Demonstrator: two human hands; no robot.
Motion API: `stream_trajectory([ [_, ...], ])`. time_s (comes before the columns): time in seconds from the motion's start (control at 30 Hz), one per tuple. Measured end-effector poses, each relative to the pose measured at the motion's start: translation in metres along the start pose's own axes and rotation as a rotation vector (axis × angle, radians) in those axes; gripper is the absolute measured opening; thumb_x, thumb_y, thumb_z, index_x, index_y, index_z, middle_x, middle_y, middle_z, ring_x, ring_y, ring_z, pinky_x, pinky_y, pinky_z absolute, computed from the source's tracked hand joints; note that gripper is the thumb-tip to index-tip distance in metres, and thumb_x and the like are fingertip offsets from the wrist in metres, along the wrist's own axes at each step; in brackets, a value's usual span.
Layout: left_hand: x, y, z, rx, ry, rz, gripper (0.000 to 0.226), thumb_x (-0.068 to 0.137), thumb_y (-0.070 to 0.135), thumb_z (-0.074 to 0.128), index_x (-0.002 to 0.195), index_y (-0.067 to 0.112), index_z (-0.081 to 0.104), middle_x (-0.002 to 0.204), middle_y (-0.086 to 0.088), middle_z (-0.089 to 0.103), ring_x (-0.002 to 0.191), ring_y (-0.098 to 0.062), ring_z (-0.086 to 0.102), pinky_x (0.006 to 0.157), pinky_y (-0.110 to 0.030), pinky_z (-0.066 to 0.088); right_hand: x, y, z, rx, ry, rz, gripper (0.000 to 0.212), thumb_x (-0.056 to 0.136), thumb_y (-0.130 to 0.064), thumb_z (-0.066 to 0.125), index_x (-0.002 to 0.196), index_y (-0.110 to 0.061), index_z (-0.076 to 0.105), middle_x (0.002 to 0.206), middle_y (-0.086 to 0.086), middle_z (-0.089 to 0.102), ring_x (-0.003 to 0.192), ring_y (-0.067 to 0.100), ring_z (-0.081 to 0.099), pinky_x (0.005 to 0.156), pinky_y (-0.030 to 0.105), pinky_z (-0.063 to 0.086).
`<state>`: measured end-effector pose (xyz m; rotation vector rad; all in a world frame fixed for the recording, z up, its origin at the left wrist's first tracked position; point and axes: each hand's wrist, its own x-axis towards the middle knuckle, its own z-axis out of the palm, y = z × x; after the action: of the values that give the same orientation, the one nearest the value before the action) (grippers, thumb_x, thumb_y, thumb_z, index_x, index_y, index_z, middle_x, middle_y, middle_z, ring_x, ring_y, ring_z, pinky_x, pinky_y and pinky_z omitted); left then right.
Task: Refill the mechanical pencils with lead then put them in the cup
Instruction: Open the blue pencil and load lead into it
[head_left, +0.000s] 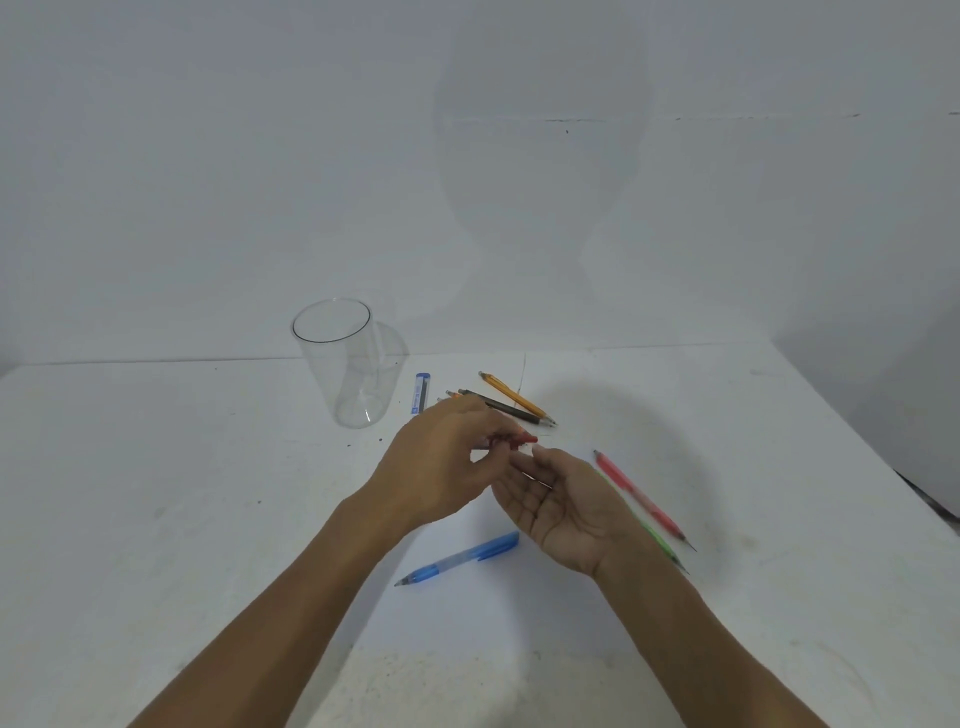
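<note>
Right now I have the left hand (441, 467) above the table (208, 519), its fingers (483, 421) pinching a blurred red pencil (522, 439), while the right hand (561, 506) lies palm up just beside it, relaxed and holding nothing. Behind them I see the clear cup (337, 364) standing upright, a lead tube (421, 392) just right of it, then black (498, 406) and orange (514, 397) pencils. Blue (457, 558), pink (639, 493) and green (660, 540) pencils lie nearer me.

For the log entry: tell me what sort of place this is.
Probably a plain desk or work table indoors: a white table against a bare wall, with loose pencils, a lead tube and a clear cup on it.
</note>
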<state>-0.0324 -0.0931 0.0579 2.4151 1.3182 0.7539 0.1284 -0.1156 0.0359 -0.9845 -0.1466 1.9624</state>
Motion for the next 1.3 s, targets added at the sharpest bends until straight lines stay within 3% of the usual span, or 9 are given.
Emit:
stream_trajectory([
  [0.1,-0.003,-0.003,0.007,0.102,-0.081,0.015,0.025,0.091,0.025,0.060,0.112,0.033,0.071,0.095,0.011,0.063,0.086,-0.004,0.054,0.076,-0.028,0.053,0.000,-0.002,0.000,-0.042,-0.013,-0.017,0.029,0.100,-0.019,0.050,0.104,0.005,0.067,0.096,0.024,0.072,0.078,0.031,0.074,0.071,0.040,0.061],
  [0.37,-0.003,0.001,0.011,-0.054,0.074,0.041,0.024,0.090,0.021,0.065,0.113,0.021,0.071,0.102,0.006,0.069,0.090,-0.008,0.061,0.081,-0.024,0.055,0.001,-0.004,-0.002,-0.030,0.014,-0.010,0.037,0.102,-0.022,0.044,0.109,0.008,0.065,0.103,0.025,0.071,0.083,0.033,0.074,0.075,0.042,0.060],
  [0.53,-0.006,0.001,0.013,0.135,-0.059,0.113,0.025,0.092,0.024,0.062,0.115,0.026,0.071,0.095,0.004,0.067,0.082,-0.005,0.048,0.072,-0.014,0.037,0.000,-0.003,-0.002,-0.074,-0.006,-0.005,0.041,0.103,-0.027,0.042,0.112,0.007,0.064,0.105,0.026,0.070,0.088,0.033,0.073,0.078,0.041,0.059],
  [0.63,-0.006,0.001,0.013,0.063,-0.029,0.032,0.026,0.095,0.024,0.059,0.118,0.025,0.069,0.103,0.005,0.068,0.090,-0.007,0.056,0.080,-0.018,0.047,-0.001,-0.003,-0.003,-0.059,-0.002,-0.012,0.039,0.103,-0.026,0.042,0.114,0.006,0.063,0.106,0.026,0.070,0.089,0.033,0.073,0.077,0.042,0.059],
  [0.73,-0.005,0.000,0.014,-0.059,-0.030,-0.104,0.025,0.096,0.024,0.056,0.119,0.026,0.067,0.110,0.009,0.068,0.097,-0.005,0.060,0.087,-0.015,0.049,-0.002,-0.004,-0.001,-0.073,0.010,-0.023,0.038,0.102,-0.024,0.044,0.113,0.007,0.064,0.107,0.026,0.070,0.090,0.034,0.073,0.077,0.042,0.059],
  [0.9,-0.005,0.000,0.014,-0.368,-0.012,-0.291,0.021,0.098,0.023,0.054,0.113,0.032,0.065,0.101,0.020,0.066,0.095,0.008,0.060,0.080,-0.002,0.044,-0.005,-0.010,0.000,-0.154,0.009,-0.032,0.039,0.102,-0.025,0.044,0.113,0.006,0.064,0.109,0.024,0.070,0.098,0.035,0.071,0.085,0.042,0.058],
  [1.17,-0.010,-0.002,0.015,-0.868,0.052,-0.579,0.022,0.102,0.020,0.046,0.113,0.022,0.066,0.103,0.007,0.072,0.105,-0.010,0.066,0.093,-0.030,0.051,-0.005,-0.013,0.003,-0.167,0.050,-0.063,0.041,0.101,-0.027,0.044,0.117,0.005,0.064,0.109,0.023,0.070,0.102,0.034,0.069,0.088,0.042,0.055],
  [1.23,-0.011,-0.003,0.014,-0.784,0.073,-0.539,0.022,0.102,0.018,0.047,0.113,0.022,0.066,0.105,0.009,0.072,0.106,-0.008,0.065,0.092,-0.025,0.050,-0.005,-0.012,0.002,-0.151,0.062,-0.053,0.041,0.101,-0.027,0.044,0.117,0.005,0.064,0.109,0.023,0.070,0.102,0.035,0.068,0.087,0.043,0.055],
  [1.3,-0.011,-0.006,0.012,-0.413,0.100,-0.272,0.023,0.099,0.014,0.051,0.111,0.026,0.066,0.107,0.012,0.070,0.102,-0.004,0.065,0.091,-0.022,0.050,-0.005,-0.010,0.001,-0.132,0.063,-0.032,0.043,0.102,-0.029,0.042,0.116,0.005,0.064,0.109,0.024,0.070,0.102,0.036,0.068,0.089,0.044,0.054],
])
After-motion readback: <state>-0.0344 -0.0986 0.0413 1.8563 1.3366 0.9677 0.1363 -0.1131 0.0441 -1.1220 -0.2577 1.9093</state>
